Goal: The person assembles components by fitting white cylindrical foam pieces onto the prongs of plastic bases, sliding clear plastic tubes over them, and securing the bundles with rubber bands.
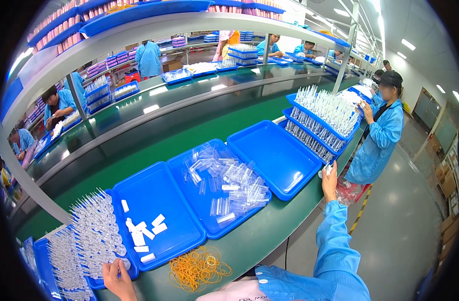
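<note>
My left hand (118, 279) is at the lower left, its fingers pinched at the near edge of a blue tray of upright thin white stems on round translucent bases (92, 228). Whether a piece sits between those fingertips is hard to make out. Far to the right, my right hand (330, 181) is closed around a small whitish piece (328, 169), mostly hidden by the fingers. That hand is beside a stack of blue trays (314, 131) packed with similar white-stemmed parts. Between my hands, one blue tray holds white rectangular blocks (148, 234), another clear plastic sleeves (231, 186).
A pile of orange rubber bands (200, 268) lies on the green bench (249, 246) close to me. A bare blue tray (274, 158) stands beside the sleeves. Behind runs a green conveyor (154, 125) under a metal shelf frame. A co-worker (385, 125) stands at the right.
</note>
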### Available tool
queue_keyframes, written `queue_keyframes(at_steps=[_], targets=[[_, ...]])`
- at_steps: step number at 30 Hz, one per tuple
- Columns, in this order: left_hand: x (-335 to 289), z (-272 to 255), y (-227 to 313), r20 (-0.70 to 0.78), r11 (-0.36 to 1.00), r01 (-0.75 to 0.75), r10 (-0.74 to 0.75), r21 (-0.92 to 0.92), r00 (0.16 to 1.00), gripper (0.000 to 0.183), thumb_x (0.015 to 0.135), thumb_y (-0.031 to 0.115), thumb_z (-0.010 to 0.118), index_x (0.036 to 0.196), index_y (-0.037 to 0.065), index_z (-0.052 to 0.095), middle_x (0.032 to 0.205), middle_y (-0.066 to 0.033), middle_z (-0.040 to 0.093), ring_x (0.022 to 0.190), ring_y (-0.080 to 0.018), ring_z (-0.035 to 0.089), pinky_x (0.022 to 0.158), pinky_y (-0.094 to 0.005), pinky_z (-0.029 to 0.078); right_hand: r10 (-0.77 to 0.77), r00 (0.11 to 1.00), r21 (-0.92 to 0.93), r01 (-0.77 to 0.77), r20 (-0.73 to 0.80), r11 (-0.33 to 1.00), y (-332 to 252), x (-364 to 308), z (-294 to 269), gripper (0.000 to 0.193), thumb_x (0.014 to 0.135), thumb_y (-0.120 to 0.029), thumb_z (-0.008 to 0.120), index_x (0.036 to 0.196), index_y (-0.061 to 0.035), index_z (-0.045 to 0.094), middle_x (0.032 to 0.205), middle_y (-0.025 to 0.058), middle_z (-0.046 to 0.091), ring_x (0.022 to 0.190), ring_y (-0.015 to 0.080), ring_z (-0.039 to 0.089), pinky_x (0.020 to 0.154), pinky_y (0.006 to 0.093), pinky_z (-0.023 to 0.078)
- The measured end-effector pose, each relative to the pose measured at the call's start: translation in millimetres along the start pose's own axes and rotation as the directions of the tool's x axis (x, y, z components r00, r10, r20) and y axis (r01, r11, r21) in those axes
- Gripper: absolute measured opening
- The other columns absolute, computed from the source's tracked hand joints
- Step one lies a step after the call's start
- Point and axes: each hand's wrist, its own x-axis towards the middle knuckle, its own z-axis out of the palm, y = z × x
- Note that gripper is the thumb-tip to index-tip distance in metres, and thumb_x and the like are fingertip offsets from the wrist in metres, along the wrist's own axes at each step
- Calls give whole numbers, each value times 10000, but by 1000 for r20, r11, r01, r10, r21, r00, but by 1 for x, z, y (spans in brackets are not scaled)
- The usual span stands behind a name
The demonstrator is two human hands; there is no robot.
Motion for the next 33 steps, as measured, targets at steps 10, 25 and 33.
queue_keyframes(at_steps=[10,25,33], targets=[[5,-10,11,-193,991,-123,111,-52,975,74,820,12,612,887,5,643,665,-55,454,540,-145,439,475,-279,342,93,996,208,-87,-15,974,-27,-7,-3,607,899,-243,505,1412,-103,212,1220,244,493,1099,368,509,930,404,391],[14,-25,45,-213,970,-230,241,74,947,70,749,32,712,812,16,686,766,-137,627,648,-264,591,572,-347,482,-5,956,139,48,-292,989,-15,-49,-26,141,874,-148,547,911,-24,603,927,127,571,880,273,548,773,357,427],[6,-24,44,-217,968,-224,243,108,945,85,800,87,680,794,2,678,718,-143,624,615,-263,580,531,-347,469,-133,985,-152,116,-109,981,-10,-53,-27,135,797,-141,576,911,-113,643,972,91,593,943,304,541,809,414,428]])
